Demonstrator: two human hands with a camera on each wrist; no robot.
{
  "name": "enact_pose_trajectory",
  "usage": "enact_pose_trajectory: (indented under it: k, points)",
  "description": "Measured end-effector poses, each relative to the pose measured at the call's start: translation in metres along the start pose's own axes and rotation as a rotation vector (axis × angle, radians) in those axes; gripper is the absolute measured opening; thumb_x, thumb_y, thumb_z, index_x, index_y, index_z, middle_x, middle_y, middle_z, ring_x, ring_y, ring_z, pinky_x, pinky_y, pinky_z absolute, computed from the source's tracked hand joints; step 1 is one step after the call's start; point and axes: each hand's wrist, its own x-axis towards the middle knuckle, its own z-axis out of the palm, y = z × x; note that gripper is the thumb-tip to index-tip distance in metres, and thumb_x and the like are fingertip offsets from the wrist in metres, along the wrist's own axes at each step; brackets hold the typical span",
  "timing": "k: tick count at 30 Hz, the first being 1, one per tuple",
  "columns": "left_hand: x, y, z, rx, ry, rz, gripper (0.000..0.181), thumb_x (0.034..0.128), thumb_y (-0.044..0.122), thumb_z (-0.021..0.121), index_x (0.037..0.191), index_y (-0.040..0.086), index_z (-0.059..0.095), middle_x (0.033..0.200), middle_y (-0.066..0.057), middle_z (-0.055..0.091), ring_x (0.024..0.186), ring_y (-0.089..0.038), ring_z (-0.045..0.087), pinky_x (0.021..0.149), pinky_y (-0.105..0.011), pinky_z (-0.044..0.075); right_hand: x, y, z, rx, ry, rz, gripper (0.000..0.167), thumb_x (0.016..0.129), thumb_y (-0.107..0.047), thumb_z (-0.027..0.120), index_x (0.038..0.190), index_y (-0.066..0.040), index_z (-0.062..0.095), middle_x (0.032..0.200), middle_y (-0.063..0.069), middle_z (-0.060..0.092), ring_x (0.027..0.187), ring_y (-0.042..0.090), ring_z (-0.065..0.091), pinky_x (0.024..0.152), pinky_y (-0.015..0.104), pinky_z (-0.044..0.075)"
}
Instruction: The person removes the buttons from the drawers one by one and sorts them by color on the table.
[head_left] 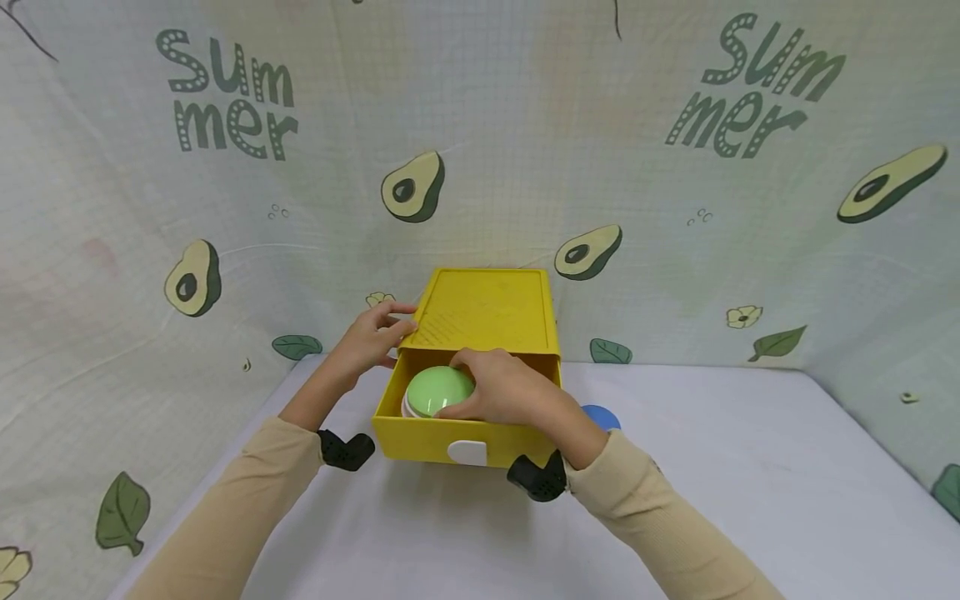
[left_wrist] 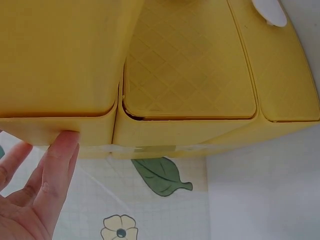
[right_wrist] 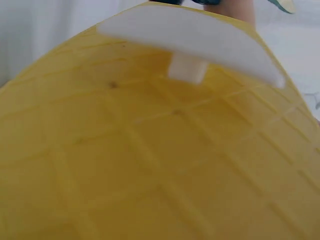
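Note:
A yellow box (head_left: 487, 308) stands on the table with its drawer (head_left: 420, 440) pulled out toward me. Inside the drawer sits a round container with a shiny green top (head_left: 435, 390) and a whitish lower part. My right hand (head_left: 498, 387) reaches over the drawer's front and grips this container, thumb at the near side and fingers at the far side. At the box's left edge, my left hand (head_left: 378, 333) touches the yellow side; in the left wrist view its extended fingers (left_wrist: 56, 170) meet the box. Yellow drawer front (right_wrist: 165, 145) fills most of the right wrist view.
A white handle (head_left: 468, 452) sticks out from the drawer front. Partly hidden behind my right forearm is a blue round object (head_left: 602, 417) on the white table (head_left: 750, 467). A printed cloth (head_left: 495, 150) hangs behind the box. Black devices (head_left: 347, 451) sit at both wrists.

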Motion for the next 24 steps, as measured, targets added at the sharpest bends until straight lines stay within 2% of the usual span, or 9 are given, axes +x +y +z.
enact_pose_trajectory:
  k: [17,24]
  points:
    - [0.002,0.0,0.0,0.01,0.003,0.0,0.043,0.0947,0.032,0.048,0.134,0.017,0.042,0.128,-0.017,0.049,0.11,-0.036,0.055,0.079,-0.042,0.055,-0.013,-0.003,-0.017,0.098,0.009,-0.009,0.064,0.072,-0.046,0.075,0.121,-0.01,0.055,0.105,0.0,0.062,0.089,0.013,0.056,0.074,0.023,0.049]
    - [0.003,-0.002,-0.001,0.002,-0.002,-0.009,0.043,0.0943,0.032,0.049,0.134,0.017,0.042,0.128,-0.016,0.049,0.109,-0.035,0.054,0.079,-0.041,0.056,-0.019,-0.004,-0.026,0.115,0.047,0.006,0.067,0.072,-0.045,0.076,0.124,-0.012,0.052,0.1,0.002,0.064,0.09,0.014,0.057,0.072,0.025,0.048]
